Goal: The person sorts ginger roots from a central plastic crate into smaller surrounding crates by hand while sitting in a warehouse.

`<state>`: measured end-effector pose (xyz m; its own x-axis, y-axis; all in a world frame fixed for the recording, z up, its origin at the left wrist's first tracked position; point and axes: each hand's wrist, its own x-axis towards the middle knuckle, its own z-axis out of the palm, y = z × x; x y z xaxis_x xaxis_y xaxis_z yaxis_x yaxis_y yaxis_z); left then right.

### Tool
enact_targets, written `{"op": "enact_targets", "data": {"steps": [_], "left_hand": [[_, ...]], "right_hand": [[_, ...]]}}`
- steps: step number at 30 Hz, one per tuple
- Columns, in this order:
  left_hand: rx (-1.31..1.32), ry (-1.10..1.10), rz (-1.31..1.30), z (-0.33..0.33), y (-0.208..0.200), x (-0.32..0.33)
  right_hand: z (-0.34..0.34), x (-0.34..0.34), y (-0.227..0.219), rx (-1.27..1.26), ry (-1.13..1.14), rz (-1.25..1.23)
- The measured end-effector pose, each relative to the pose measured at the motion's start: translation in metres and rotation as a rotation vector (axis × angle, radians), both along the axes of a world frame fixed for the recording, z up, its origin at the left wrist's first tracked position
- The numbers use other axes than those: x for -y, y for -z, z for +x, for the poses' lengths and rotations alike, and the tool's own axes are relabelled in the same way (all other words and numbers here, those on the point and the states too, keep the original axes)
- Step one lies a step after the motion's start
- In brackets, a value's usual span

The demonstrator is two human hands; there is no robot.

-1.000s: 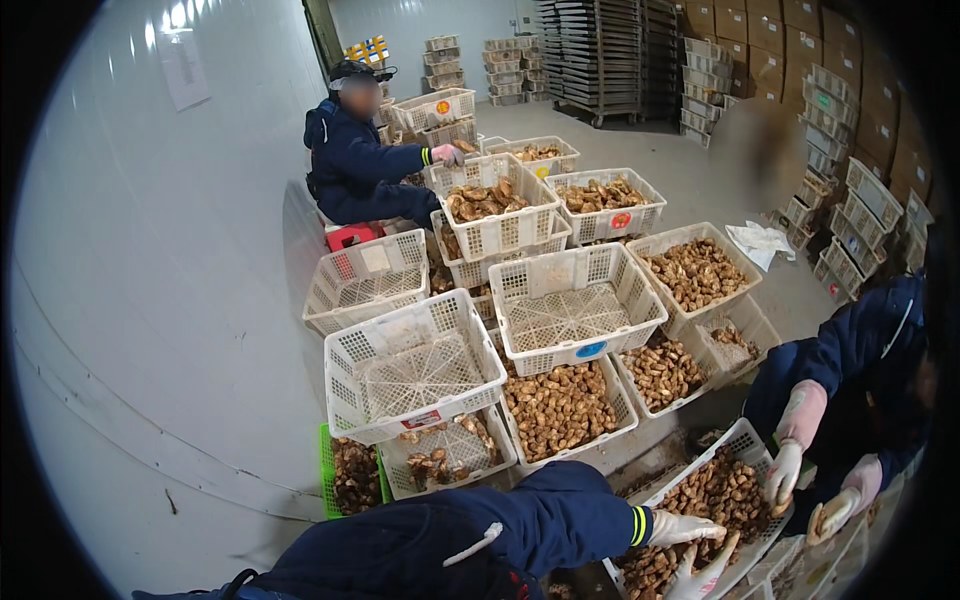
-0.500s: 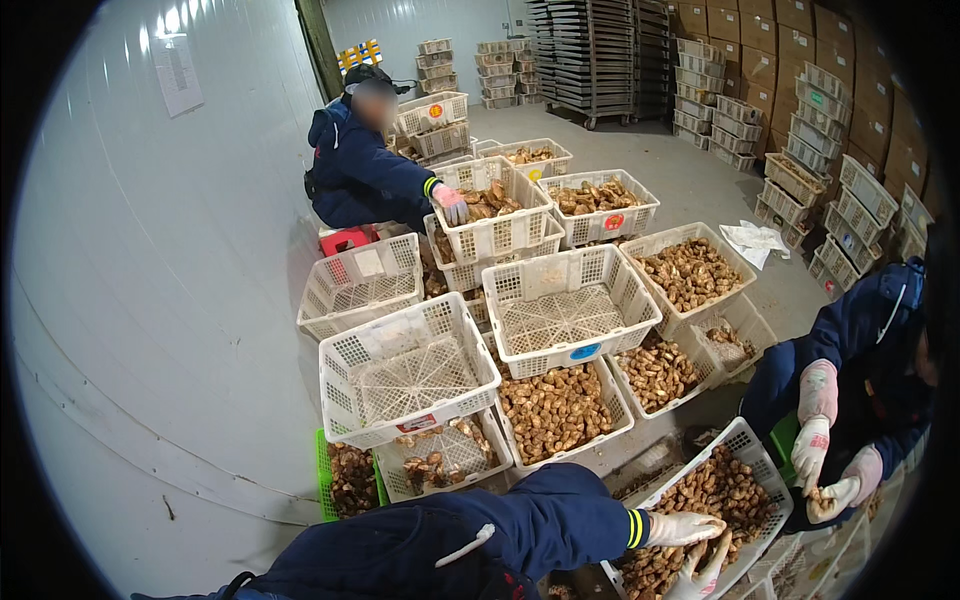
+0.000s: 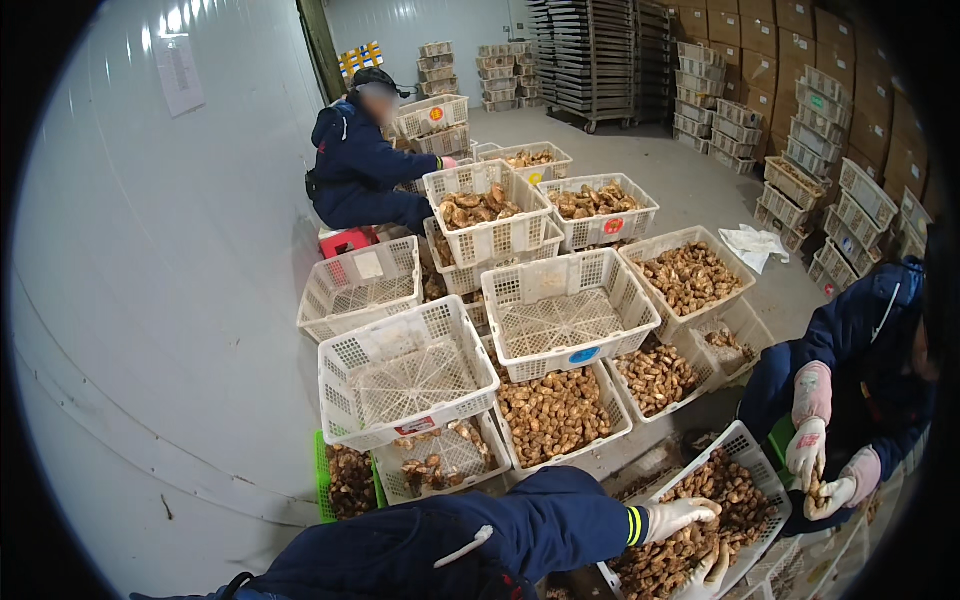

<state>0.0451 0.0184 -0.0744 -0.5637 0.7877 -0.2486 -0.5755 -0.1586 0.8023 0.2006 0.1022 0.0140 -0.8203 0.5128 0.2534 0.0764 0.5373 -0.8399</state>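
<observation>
Both my hands wear white gloves and are at a tilted white crate (image 3: 757,447) of brown, knobby mushroom-like pieces (image 3: 735,490), lower right. My left hand (image 3: 680,517), below a yellow-striped cuff, lies over the pieces with its fingers stretched out to the right. I see nothing gripped in it, though its underside is hidden. Nearer the lower edge, my right hand (image 3: 706,578) rests against the heap, thumb and fingers apart; part of it is cut off by the frame.
On the right, a co-worker's gloved hands (image 3: 822,480) hold a small piece. Another person (image 3: 365,155) sits at the back left. Ahead stand an empty white crate (image 3: 410,385), another empty crate (image 3: 570,320) and a filled crate (image 3: 560,415). Stacked cartons (image 3: 800,60) line the far right.
My left fingers have drawn back slightly, and my right hand has shifted a little. The person at the back has taken a hand out of the front crate; the right co-worker's hands have come together.
</observation>
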Motion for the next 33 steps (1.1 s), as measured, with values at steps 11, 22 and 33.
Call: {"op": "enact_targets", "data": {"steps": [11, 22, 33], "left_hand": [[-0.929, 0.023, 0.171, 0.016, -0.010, 0.024], [-0.267, 0.176, 0.217, 0.020, -0.017, 0.022], [0.586, 0.130, 0.319, 0.007, -0.048, 0.021]], "right_hand": [[-0.004, -0.022, 0.023, 0.172, 0.239, 0.054], [-0.004, -0.003, 0.010, 0.118, 0.118, -0.163], [-0.002, -0.030, 0.038, -0.111, -0.074, -0.552]]}}
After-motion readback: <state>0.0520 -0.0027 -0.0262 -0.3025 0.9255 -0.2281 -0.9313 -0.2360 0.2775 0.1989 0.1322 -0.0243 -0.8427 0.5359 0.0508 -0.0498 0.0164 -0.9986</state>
